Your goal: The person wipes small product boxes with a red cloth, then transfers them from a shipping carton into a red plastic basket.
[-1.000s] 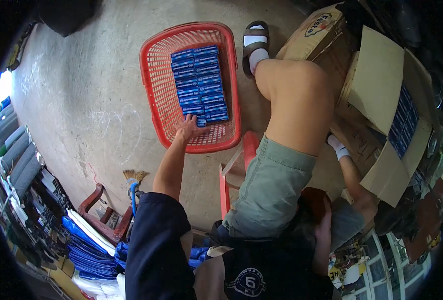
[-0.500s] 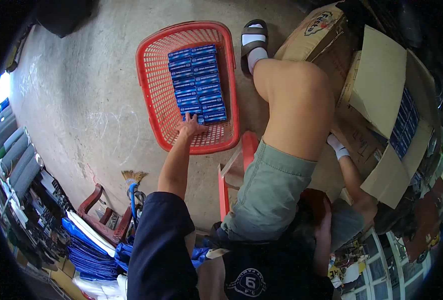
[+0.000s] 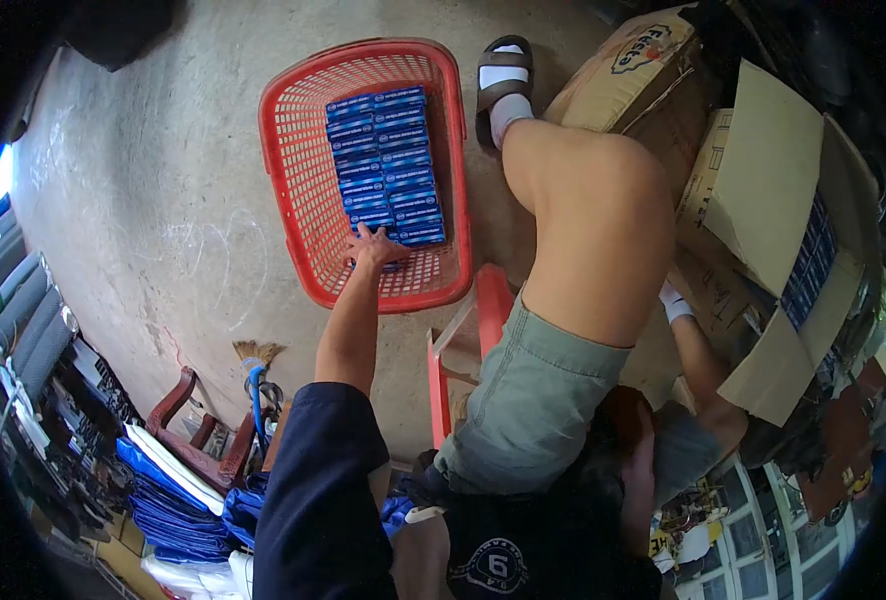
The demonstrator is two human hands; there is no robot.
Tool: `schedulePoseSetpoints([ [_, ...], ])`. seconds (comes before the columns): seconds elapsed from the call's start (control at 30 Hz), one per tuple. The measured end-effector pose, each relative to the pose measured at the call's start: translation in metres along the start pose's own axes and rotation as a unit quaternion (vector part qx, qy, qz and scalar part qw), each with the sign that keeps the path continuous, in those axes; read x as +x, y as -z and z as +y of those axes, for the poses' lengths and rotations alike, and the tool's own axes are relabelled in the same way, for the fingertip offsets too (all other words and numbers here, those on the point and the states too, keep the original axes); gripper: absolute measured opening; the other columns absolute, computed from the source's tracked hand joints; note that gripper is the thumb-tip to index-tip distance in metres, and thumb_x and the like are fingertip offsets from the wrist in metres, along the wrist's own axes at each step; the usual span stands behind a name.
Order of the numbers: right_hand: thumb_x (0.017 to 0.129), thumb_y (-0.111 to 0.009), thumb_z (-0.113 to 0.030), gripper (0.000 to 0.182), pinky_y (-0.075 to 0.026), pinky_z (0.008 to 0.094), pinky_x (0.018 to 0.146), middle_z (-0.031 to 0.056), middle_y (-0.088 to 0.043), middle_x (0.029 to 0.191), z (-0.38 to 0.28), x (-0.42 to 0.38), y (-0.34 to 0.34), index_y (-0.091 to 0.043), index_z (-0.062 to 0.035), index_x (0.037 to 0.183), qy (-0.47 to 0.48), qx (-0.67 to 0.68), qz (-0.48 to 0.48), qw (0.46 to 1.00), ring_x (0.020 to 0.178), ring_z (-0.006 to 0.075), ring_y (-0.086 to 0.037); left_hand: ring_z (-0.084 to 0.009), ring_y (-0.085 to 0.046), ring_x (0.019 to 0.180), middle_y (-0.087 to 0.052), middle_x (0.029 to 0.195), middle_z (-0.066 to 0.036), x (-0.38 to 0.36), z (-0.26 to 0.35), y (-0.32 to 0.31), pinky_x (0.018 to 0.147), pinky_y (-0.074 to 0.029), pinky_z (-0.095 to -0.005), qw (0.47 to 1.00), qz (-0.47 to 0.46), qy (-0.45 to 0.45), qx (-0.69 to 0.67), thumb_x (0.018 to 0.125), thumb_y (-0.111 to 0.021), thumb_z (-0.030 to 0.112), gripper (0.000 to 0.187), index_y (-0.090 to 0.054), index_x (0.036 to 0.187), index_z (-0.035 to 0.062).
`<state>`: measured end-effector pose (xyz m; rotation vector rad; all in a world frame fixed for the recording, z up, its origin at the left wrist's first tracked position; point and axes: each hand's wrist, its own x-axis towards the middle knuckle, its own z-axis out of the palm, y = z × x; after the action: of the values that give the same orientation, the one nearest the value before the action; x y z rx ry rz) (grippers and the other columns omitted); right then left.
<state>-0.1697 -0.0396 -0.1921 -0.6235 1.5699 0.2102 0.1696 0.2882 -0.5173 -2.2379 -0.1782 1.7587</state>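
Observation:
A red plastic basket (image 3: 285,185) on the floor holds two columns of small blue boxes (image 3: 381,165). My left hand (image 3: 373,246) reaches inside from the near side, at the near end of the left column. Its fingers and thumb span a small blue box (image 3: 393,266), which shows partly under the palm. Beside my raised knee, my right hand (image 3: 649,420) is dim and partly hidden, and its fingers cannot be made out.
An open cardboard box (image 3: 758,190) with more blue boxes (image 3: 809,265) stands at right. Behind my knee lies a printed carton (image 3: 618,75). A red stool (image 3: 493,305) is near the basket. A broom (image 3: 259,352), a wooden chair (image 3: 183,400) and folded blue sheeting (image 3: 178,510) lie at left.
The basket sits slightly further left in view. My left hand has shifted slightly, covering more of the near end of the left column, and blue shows beneath its palm.

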Motion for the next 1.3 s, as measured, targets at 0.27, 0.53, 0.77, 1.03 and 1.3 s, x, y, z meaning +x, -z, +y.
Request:
schedulePoseSetpoints([
  [0.27, 0.1, -0.051, -0.036, 0.046, -0.046, 0.0375, 0.096, 0.009, -0.06, 0.122, 0.009, 0.006, 0.014, -0.048, -0.0055, 0.134, 0.005, 0.041, 0.021, 0.999, 0.109, 0.0251, -0.059, -0.045, -0.027, 0.138, -0.015, 0.157, -0.011, 0.002, 0.007, -0.002, 0.103, -0.032, -0.0687, 1.0, 0.014, 0.009, 0.018, 0.064, -0.072, 0.065, 0.093, -0.043, 0.145, 0.0294],
  [0.53, 0.097, -0.056, -0.04, 0.053, -0.047, 0.0429, 0.097, 0.0143, -0.054, 0.13, 0.01, 0.008, 0.018, -0.049, -0.0037, 0.135, 0.022, 0.019, 0.011, 1.0, 0.117, 0.0297, -0.055, -0.0395, -0.037, 0.137, -0.021, 0.156, -0.011, -0.009, 0.01, 0.019, 0.101, -0.035, -0.0682, 0.998, -0.02, 0.008, 0.051, 0.067, -0.069, 0.064, 0.093, -0.039, 0.148, 0.0306],
  [0.77, 0.099, -0.051, -0.036, 0.046, -0.047, 0.0399, 0.096, 0.0124, -0.057, 0.126, 0.008, 0.011, 0.011, -0.05, -0.0041, 0.132, 0.016, 0.03, 0.012, 0.999, 0.113, 0.0268, -0.057, -0.0472, -0.035, 0.132, -0.025, 0.149, -0.015, 0.006, 0.006, -0.013, 0.103, -0.033, -0.061, 0.996, 0.085, 0.0, 0.008, 0.071, -0.065, 0.056, 0.073, -0.056, 0.136, 0.0244],
  [1.03, 0.101, -0.047, -0.032, 0.039, -0.048, 0.0363, 0.093, 0.0099, -0.059, 0.121, 0.014, 0.008, 0.017, -0.051, -0.0041, 0.129, -0.038, 0.131, -0.004, 0.991, 0.106, 0.0232, -0.06, -0.0502, -0.044, 0.124, -0.036, 0.142, -0.019, -0.008, -0.022, -0.022, 0.098, -0.037, -0.0666, 0.982, 0.143, -0.093, -0.077, 0.07, -0.065, 0.058, 0.077, -0.053, 0.136, 0.0182],
  [1.3, 0.097, -0.055, -0.043, 0.057, -0.045, 0.043, 0.101, 0.0143, -0.053, 0.133, 0.015, 0.012, 0.029, -0.045, -0.0059, 0.14, 0.045, -0.067, -0.036, 0.996, 0.121, 0.03, -0.052, -0.05, -0.049, 0.118, -0.047, 0.134, -0.023, -0.043, -0.036, -0.034, 0.094, -0.045, -0.0597, 0.937, 0.272, -0.123, -0.183, 0.079, -0.063, 0.053, 0.065, -0.058, 0.127, 0.0094],
])
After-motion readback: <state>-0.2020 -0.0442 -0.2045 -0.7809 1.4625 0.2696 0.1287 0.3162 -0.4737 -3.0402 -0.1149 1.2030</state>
